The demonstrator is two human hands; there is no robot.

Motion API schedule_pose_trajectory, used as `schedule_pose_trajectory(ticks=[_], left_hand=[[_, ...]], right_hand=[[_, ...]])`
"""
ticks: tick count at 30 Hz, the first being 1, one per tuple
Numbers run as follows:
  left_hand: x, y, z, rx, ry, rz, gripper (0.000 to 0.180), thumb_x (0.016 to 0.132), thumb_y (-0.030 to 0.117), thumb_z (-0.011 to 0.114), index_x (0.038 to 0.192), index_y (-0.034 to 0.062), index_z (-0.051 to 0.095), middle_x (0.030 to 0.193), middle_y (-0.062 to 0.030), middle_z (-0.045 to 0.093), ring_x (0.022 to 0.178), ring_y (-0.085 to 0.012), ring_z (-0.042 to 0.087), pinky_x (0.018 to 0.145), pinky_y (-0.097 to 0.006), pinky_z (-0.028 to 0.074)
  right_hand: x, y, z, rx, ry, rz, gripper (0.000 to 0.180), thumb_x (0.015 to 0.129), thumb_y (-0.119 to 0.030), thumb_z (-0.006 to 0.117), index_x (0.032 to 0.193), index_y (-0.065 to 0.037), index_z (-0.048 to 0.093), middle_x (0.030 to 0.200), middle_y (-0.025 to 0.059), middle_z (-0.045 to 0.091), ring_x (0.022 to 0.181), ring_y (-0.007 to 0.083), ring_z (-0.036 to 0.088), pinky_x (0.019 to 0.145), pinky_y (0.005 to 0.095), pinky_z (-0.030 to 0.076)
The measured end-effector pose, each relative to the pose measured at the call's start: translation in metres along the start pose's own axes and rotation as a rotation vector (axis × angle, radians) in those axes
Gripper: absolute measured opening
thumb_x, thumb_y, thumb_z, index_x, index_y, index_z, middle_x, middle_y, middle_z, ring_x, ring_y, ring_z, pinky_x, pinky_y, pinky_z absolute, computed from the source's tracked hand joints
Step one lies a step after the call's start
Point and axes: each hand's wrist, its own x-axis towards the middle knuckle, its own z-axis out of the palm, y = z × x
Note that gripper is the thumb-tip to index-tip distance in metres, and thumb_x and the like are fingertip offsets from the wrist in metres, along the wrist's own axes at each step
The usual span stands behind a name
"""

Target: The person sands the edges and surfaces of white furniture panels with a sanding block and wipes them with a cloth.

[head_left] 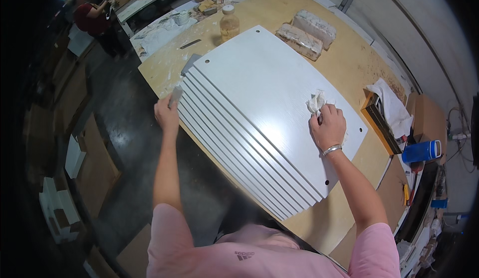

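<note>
My left hand (pixel 166 112) pinches a small grey piece (pixel 175 96) at the left edge of the stack; it may be a sanding block, but it shows too small for me to be sure. My right hand (pixel 330 128) has its fingers closed on a crumpled white cloth (pixel 315 101), resting on the right part of the top board (pixel 259 88). The white boards (pixel 234 151) lie piled on the wooden table (pixel 272 6), their edges stepped toward me. I think a light, even press on the cloth suits this glossy face best, with care around the corner hole (pixel 360 129). I'd keep the grey piece flat, since a tipped corner could mark the finish, and avoid leaning, lest boards slide.
</note>
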Motion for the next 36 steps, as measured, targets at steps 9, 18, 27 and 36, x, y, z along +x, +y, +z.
schedule_pose_trajectory(ticks=[9,18,27,36], left_hand=[[0.030,0.008,0.002,-0.056,-0.003,-0.121,0.036,0.078,0.008,0.074,0.114,0.0080,0.072,0.097,-0.0113,0.067,0.093,-0.0299,0.061,0.083,-0.041,0.048],[-0.210,0.150,-0.061,-0.345,-0.227,0.160,0.033,0.073,-0.003,0.070,0.105,0.0049,0.071,0.091,-0.0115,0.066,0.085,-0.0338,0.059,0.074,-0.041,0.049],[-0.332,0.219,-0.105,-0.573,-0.564,0.400,0.034,0.072,0.003,0.074,0.106,0.0080,0.072,0.093,-0.0079,0.066,0.083,-0.0283,0.061,0.069,-0.039,0.052],[-0.122,0.059,-0.041,-0.176,-0.071,0.138,0.034,0.072,-0.003,0.072,0.106,0.0033,0.070,0.095,-0.0117,0.065,0.086,-0.0317,0.059,0.074,-0.040,0.049]], right_hand=[[0.000,-0.002,0.003,0.011,0.054,-0.030,0.016,0.074,-0.019,0.068,0.080,-0.008,0.059,0.090,0.0079,0.062,0.085,0.0306,0.059,0.072,0.0428,0.048],[-0.002,0.006,0.006,-0.019,0.022,-0.029,0.016,0.078,-0.023,0.064,0.082,-0.008,0.062,0.085,0.0085,0.062,0.082,0.0299,0.059,0.071,0.0428,0.048],[-0.002,0.002,0.006,-0.046,-0.009,-0.007,0.017,0.078,-0.024,0.065,0.084,-0.009,0.062,0.090,0.0074,0.063,0.084,0.0299,0.058,0.074,0.0433,0.048],[0.000,-0.001,0.002,-0.032,-0.012,-0.003,0.016,0.076,-0.022,0.067,0.082,-0.009,0.060,0.090,0.0068,0.062,0.086,0.0299,0.059,0.073,0.0427,0.049]])
